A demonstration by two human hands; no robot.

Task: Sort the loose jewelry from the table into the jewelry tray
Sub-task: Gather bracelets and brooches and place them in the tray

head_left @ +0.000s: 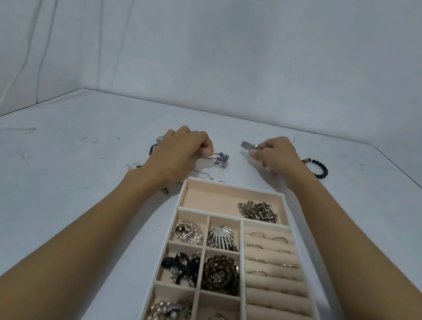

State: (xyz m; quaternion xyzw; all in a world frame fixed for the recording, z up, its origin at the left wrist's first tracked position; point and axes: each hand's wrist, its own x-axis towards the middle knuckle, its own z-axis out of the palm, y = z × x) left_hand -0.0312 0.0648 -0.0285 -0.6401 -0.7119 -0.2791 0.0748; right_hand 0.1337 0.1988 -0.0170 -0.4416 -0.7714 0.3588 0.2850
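While both arms reach past the tray (236, 187) on the tabletop (63, 162), the left grip (180, 151) pinches a silver charm (221, 159) beyond the tray's far edge. The right grip (275, 157) pinches a silver clasp (247, 146). A black bracelet (319, 170) lies just right of that hand.
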